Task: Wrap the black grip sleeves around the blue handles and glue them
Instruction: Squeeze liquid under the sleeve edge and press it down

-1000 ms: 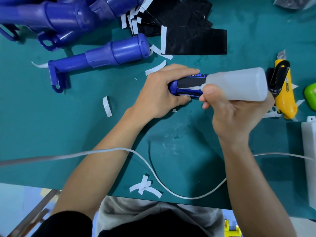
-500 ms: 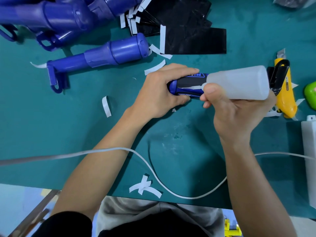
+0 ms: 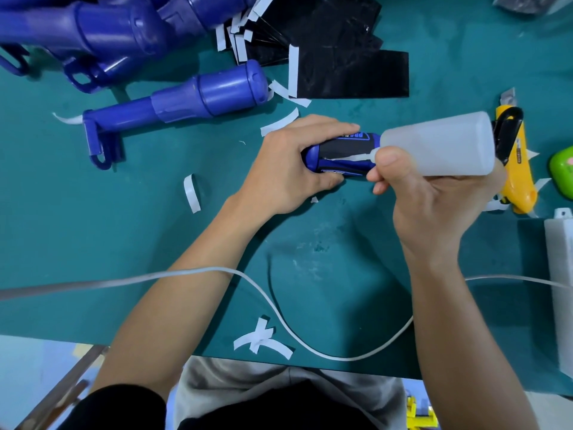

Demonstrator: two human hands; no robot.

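My left hand (image 3: 288, 162) grips a short blue handle (image 3: 313, 158) lying on the green mat, with a black grip sleeve (image 3: 344, 149) wrapped on it. My right hand (image 3: 434, 200) holds a translucent white glue bottle (image 3: 440, 144) on its side, thumb near the neck. The bottle's nozzle touches the sleeve's seam, where a white line of glue shows. More blue handles lie at the back left, one loose (image 3: 186, 103) and a pile (image 3: 93, 29) behind it. Black sleeve sheets (image 3: 350, 72) lie at the back centre.
A yellow utility knife (image 3: 517, 169) lies right of the bottle, a green object (image 3: 562, 169) beyond it. A white block (image 3: 561, 274) stands at the right edge. A white cable (image 3: 279, 305) loops across the green mat (image 3: 93, 228). White backing strips (image 3: 192, 193) are scattered about.
Hands, handle and bottle hold almost the same pose; the bottle has shifted only slightly along the seam.
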